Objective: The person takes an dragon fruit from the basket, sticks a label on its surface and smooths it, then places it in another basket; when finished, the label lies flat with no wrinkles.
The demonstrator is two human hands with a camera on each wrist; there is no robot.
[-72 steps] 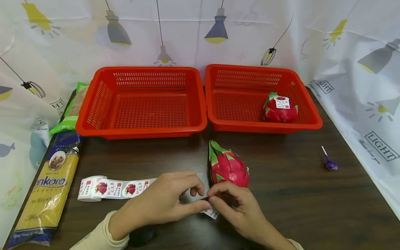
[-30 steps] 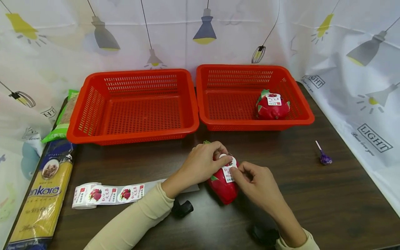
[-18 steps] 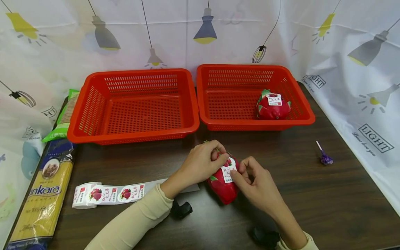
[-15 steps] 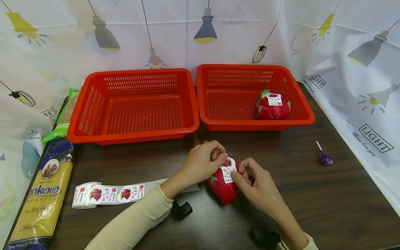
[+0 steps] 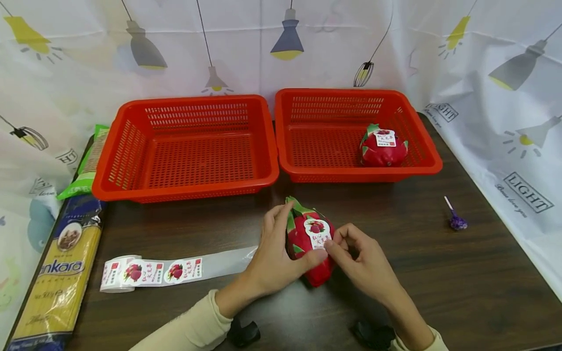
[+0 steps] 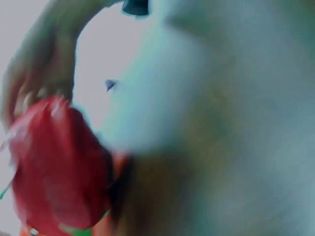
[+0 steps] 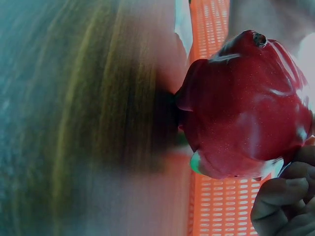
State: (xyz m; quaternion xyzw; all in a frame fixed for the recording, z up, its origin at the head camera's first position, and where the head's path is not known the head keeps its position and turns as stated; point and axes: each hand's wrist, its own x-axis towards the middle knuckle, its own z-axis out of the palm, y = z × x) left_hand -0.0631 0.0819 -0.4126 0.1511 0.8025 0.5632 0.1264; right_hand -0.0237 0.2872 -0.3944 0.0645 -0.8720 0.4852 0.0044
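Note:
A red dragon fruit (image 5: 307,239) with green leaf tips lies on the dark table in front of me, leaves pointing away. A white dragon-fruit sticker (image 5: 318,234) lies over its upper face. My left hand (image 5: 274,256) holds the fruit from the left, fingers along its side, thumb across the front at the sticker's lower end. My right hand (image 5: 362,261) pinches the sticker's lower right edge with curled fingers. In the left wrist view, the fruit (image 6: 59,167) shows its smooth end, with the right hand (image 6: 39,83) behind it. The right wrist view shows the fruit (image 7: 246,108) close up.
Two red baskets (image 5: 186,190) stand at the back; the right-hand basket (image 5: 316,174) holds a labelled dragon fruit (image 5: 382,153). A sticker roll (image 5: 118,275) with its strip (image 5: 219,263) unrolled lies left, near a spaghetti pack (image 5: 66,273) and a green bag (image 5: 90,168). A lollipop (image 5: 458,222) lies right.
The sticker went from my fingers in front of the fruit onto its face. My left hand has let go of its top and slid down-left around the fruit; the right stays at the lower edge.

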